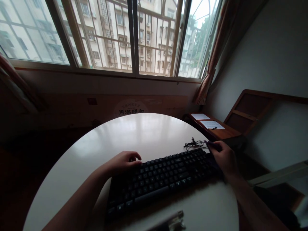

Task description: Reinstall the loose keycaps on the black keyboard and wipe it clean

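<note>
While my right hand (225, 157) pinches something clothlike (214, 146), likely wiping, left hand (126, 160) touches the keyboard (166, 175), grip unclear; brace it next.

Keyboard (166, 173): takes up the middle of my clock; twelve points to the window (136, 48).
Eleven to twelve: bare white desk (134, 134) up to the far rim, room to pass.
One: bunched cable (196, 143), an obstacle to a low pass.
Two: right hand (222, 155) holding a dark item (215, 146), blocking that end.
Ten: left hand (128, 160) at the keyboard's edge; its forearm (84, 192) bars eight.
Five: bare strip, passable.
Six: metal-ended object (176, 219), in the way.
</note>
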The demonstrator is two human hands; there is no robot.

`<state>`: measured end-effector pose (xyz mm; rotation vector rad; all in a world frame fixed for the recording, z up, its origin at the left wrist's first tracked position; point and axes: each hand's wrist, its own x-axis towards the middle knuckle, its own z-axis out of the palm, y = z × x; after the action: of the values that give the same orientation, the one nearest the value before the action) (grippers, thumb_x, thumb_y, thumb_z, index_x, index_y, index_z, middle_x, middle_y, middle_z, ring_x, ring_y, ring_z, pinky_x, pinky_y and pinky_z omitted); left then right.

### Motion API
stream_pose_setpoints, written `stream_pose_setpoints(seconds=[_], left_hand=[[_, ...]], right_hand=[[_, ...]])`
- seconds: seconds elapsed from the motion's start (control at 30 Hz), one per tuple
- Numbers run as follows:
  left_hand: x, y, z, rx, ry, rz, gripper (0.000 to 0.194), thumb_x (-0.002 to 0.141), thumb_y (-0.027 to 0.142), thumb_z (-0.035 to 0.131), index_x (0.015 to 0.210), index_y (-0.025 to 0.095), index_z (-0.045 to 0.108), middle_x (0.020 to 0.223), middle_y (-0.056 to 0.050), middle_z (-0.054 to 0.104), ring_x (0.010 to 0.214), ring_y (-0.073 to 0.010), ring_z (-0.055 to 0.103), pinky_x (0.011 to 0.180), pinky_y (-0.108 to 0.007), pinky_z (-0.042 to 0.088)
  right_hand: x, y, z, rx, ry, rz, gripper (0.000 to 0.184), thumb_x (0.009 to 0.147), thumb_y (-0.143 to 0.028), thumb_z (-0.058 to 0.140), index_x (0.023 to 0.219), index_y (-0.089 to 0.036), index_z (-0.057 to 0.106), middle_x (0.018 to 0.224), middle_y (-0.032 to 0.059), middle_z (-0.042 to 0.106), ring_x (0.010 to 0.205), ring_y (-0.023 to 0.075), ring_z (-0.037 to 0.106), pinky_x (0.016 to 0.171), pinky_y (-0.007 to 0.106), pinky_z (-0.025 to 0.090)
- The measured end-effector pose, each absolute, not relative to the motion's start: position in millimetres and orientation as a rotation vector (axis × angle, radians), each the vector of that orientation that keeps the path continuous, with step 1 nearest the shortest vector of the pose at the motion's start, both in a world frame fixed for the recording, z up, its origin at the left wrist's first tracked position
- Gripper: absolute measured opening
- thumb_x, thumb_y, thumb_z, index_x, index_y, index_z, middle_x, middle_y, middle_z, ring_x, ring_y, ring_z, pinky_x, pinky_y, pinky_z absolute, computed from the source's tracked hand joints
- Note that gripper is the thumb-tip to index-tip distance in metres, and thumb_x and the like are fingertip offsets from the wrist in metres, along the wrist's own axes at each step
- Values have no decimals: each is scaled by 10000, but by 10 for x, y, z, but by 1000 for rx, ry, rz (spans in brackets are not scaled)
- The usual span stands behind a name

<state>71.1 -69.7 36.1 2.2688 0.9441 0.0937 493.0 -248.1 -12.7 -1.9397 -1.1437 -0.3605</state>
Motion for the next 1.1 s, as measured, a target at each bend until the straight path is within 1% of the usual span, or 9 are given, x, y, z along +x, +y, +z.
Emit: stream_pose_setpoints(seconds=[0.13,0.23,0.33,0.53,0.67,0.77,0.83,0.97,1.1], left_hand=[[706,-685,364,2246,925,81,548,824,680,556,1045,204,716,890,-55,713,811,-232,648,728,-309,484],[698,-654,345,2250,928,64,560,827,693,541,1057,212,710,885,-52,703,811,-228,642,727,-305,481],[693,-620,324,2258,911,38,573,832,710,526,1075,223,704,895,-47,696,819,-224,635,726,-297,477],[691,-599,334,2249,882,20,576,830,712,537,1081,223,710,875,-43,682,784,-216,611,692,-286,459],[696,-595,355,2253,882,-13,578,821,716,534,1095,237,707,910,-47,689,820,-228,619,717,-293,462],[708,-609,378,2263,896,-22,581,820,719,523,1095,241,704,914,-48,689,828,-232,623,728,-299,465],[716,-632,396,2259,915,-18,586,816,722,520,1095,240,703,905,-48,686,818,-230,622,731,-303,469],[721,-682,421,2234,930,-4,584,814,710,528,1101,232,702,904,-53,688,828,-236,627,735,-308,477],[711,-694,423,2230,928,-3,574,828,695,529,1107,225,703,899,-53,690,836,-241,632,729,-309,478]], right_hand=[[4947,-2506,-235,-1828,-1016,-591,210,912,-390,538,903,-195,615,914,167,682,884,316,627,831,420,484],[4985,-2551,-259,-1807,-1055,-622,195,907,-380,525,855,-213,612,866,135,656,911,315,604,892,451,475],[5059,-2583,-279,-1783,-904,-653,203,891,-417,558,844,-224,602,843,116,641,904,313,604,889,458,489],[5100,-2669,-299,-1701,-432,-751,358,930,-471,501,1127,-173,516,1074,208,589,957,342,583,846,471,504],[4967,-2658,-237,-1770,-785,-574,332,967,-501,408,1019,-198,532,979,155,586,940,332,568,852,467,478],[4872,-2577,-184,-1798,-1181,-350,327,944,-517,489,800,-237,574,837,92,609,845,279,591,827,404,494],[4831,-2524,-161,-1786,-1344,-242,338,925,-512,544,722,-246,602,782,69,620,810,258,602,811,373,501],[4806,-2495,-162,-1788,-1482,-89,338,935,-508,536,749,-246,641,800,79,660,852,273,618,847,386,492],[4827,-2536,-194,-1822,-1335,-86,348,919,-555,530,810,-238,623,865,95,699,884,291,639,839,377,499]])
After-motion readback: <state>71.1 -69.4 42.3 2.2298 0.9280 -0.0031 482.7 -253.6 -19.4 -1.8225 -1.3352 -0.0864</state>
